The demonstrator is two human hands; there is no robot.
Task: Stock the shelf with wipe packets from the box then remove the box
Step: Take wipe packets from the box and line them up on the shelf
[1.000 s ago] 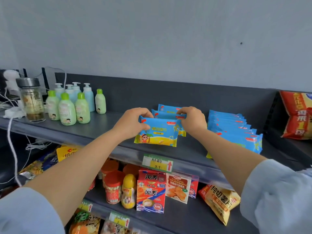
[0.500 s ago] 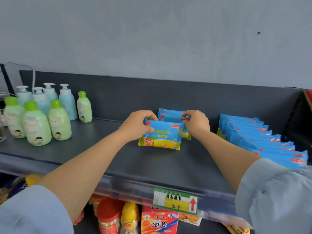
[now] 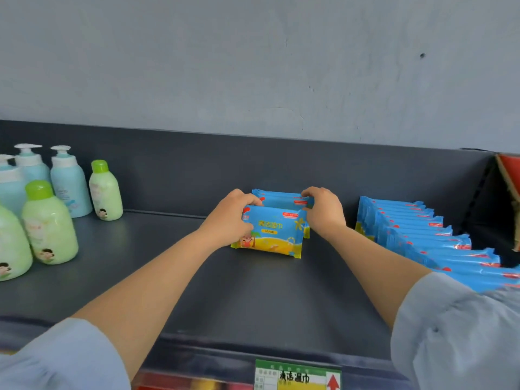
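Note:
A short row of blue-and-yellow wipe packets (image 3: 274, 232) stands upright near the back of the dark grey shelf (image 3: 253, 299). My left hand (image 3: 232, 218) grips the left end of these packets and my right hand (image 3: 323, 211) grips the right end, squeezing them together. A long row of the same wipe packets (image 3: 422, 235) stands to the right, running from the back wall toward the shelf's front edge. No box is in view.
Green and blue lotion bottles (image 3: 50, 220) stand at the shelf's left. A red and yellow snack bag (image 3: 510, 175) shows at the far right edge. A green price label (image 3: 298, 375) hangs on the shelf's front lip. Bare shelf lies between the bottles and the packets.
Both hands have pushed the held packets back toward the shelf's rear wall. The camera has moved closer and higher, so the lower shelves have dropped out of view.

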